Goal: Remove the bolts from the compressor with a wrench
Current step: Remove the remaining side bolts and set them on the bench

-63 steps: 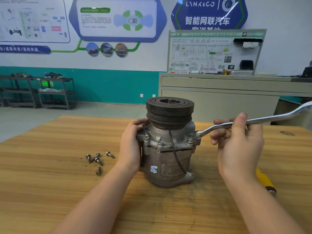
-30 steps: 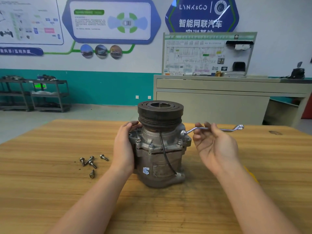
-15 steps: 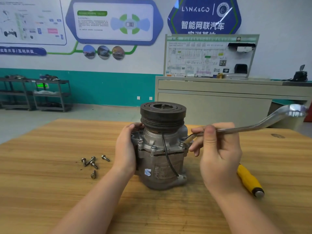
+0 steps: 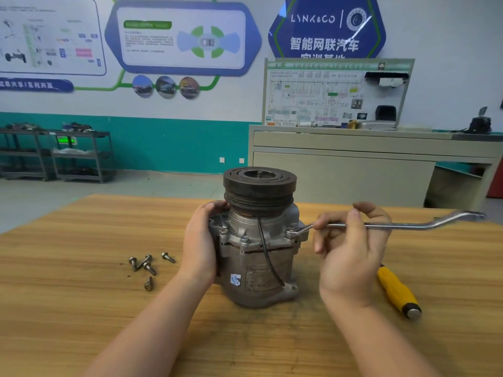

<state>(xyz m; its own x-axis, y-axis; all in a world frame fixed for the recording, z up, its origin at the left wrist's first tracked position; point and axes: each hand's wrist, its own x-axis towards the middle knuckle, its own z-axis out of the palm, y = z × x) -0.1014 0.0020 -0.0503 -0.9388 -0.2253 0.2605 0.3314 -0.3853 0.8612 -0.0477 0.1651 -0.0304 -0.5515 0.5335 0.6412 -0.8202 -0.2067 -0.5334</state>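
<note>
Desk [image 4: 81, 308]: wooden top; its far edge runs behind the compressor, with floor beyond it; bare wood lies in front of the compressor between the two forearms and out to the left past the bolts.
Compressor [image 4: 258, 254]: stands upright near the middle of the desk, long axis vertical, dark pulley [image 4: 260, 186] at the top, base on the wood; a black wire runs down its front.
Seated bolts [image 4: 244, 240]: two heads show on the front of the flange, one more sits under the wrench ring on the right.
Wrench [image 4: 394, 226]: long axis nearly level, running left to right; its ring end sits on the right flange bolt, the handle reaches out to the right above the desk, the far end bending slightly upward, with free air around it.
Right hand [image 4: 351, 246]: thumb and fingers pinch the wrench shaft close to the ring end, the other fingers loosely curled below.
Left hand [image 4: 200, 240]: fingers wrap the left side of the compressor housing just under the pulley, gripping it.
Loose bolts [image 4: 148, 265]: five lie on the desk left of the compressor, apart from it, four in a close cluster and one nearer the viewer.
Yellow-handled tool [image 4: 398, 292]: lies on the desk right of the compressor, below the wrench handle, partly behind the right hand.
Cabinet [image 4: 353, 170]: stands beyond the far desk edge on the right.
</note>
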